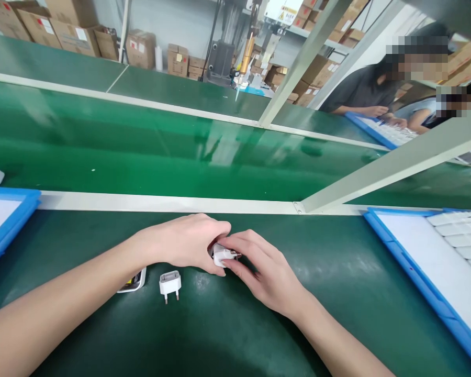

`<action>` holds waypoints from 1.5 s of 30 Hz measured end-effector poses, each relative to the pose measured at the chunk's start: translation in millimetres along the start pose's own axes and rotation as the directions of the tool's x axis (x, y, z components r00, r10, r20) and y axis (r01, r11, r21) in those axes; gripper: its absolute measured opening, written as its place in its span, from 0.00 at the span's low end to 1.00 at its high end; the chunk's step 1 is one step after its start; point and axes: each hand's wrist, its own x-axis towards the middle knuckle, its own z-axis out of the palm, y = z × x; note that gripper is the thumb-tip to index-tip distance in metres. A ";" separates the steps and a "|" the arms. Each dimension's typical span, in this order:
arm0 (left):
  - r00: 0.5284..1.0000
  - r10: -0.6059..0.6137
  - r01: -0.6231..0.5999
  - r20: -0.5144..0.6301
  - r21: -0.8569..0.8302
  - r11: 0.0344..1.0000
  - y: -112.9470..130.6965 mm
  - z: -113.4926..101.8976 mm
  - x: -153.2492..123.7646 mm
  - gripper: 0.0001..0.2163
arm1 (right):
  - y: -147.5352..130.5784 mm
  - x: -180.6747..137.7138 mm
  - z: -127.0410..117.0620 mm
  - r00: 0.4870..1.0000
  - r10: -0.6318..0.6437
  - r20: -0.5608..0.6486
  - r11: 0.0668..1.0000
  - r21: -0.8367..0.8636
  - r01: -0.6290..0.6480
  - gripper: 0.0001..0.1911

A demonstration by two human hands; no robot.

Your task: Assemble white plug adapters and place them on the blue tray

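A white plug adapter [223, 255] with its two pins pointing right is between my hands, just above the green bench. My left hand [184, 242] curls round its left end, which the fingers partly hide. From the other side, my right hand [265, 264] pinches it with thumb and fingers near the pins. A second white plug piece [170, 283] lies on the bench below my left hand, pins toward me. A white open casing [142, 281] with something dark and yellow inside shows partly from under my left forearm.
Blue-rimmed trays flank me: one at left [27, 201], another at right [412, 280] bearing rows of white pieces. A slanted pale metal post [377, 170] rises from the bench's back rail. Beyond are a green belt [141, 157], cardboard boxes [76, 42] and two people at work.
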 end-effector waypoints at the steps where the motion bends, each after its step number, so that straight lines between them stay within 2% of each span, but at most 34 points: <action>1: 1.000 0.003 -0.003 -0.007 0.005 1.000 0.2 -0.1 -0.1 0.16 | 0.0 -0.2 2.3 0.999 0.037 -0.011 0.999 0.032 -0.037 0.12; 4: 1.000 -0.008 0.008 -0.008 0.005 1.000 0.9 0.1 -0.8 0.15 | -0.5 -0.1 4.8 0.993 0.118 -0.028 0.990 0.086 -0.115 0.05; 7: 1.000 -0.022 0.022 -0.007 0.012 1.000 0.9 1.2 -1.1 0.16 | -3.3 0.9 1.4 0.993 0.104 -0.050 0.994 0.042 -0.101 0.04; 10: 1.000 -0.022 0.022 -0.014 0.009 1.000 -0.2 3.5 -0.4 0.16 | -7.8 2.0 -0.7 0.998 0.066 -0.001 0.990 -0.124 -0.066 0.06; 13: 0.999 -0.031 0.032 -0.021 0.011 0.999 -1.2 5.6 0.2 0.14 | -11.6 2.0 1.9 0.996 0.056 0.065 0.946 -0.324 -0.032 0.07; 16: 0.999 -0.040 0.040 -0.017 0.018 0.999 -1.2 5.9 0.0 0.13 | -13.4 1.1 4.8 0.995 0.052 0.086 0.908 -0.419 -0.011 0.08; 21: 1.000 -0.008 0.008 -0.004 0.040 0.999 0.2 6.2 -0.1 0.12 | -13.6 -0.1 4.3 0.996 0.027 0.084 0.898 -0.439 0.013 0.09; 31: 1.000 0.011 -0.010 -0.013 0.056 0.998 4.0 7.0 2.2 0.12 | -20.4 1.0 3.1 0.992 0.022 0.124 0.810 -0.584 0.055 0.13; 45: 0.999 0.016 -0.014 -0.040 0.045 0.999 1.3 10.5 2.6 0.12 | -28.4 5.8 8.8 0.996 0.075 0.047 0.813 -0.581 -0.034 0.14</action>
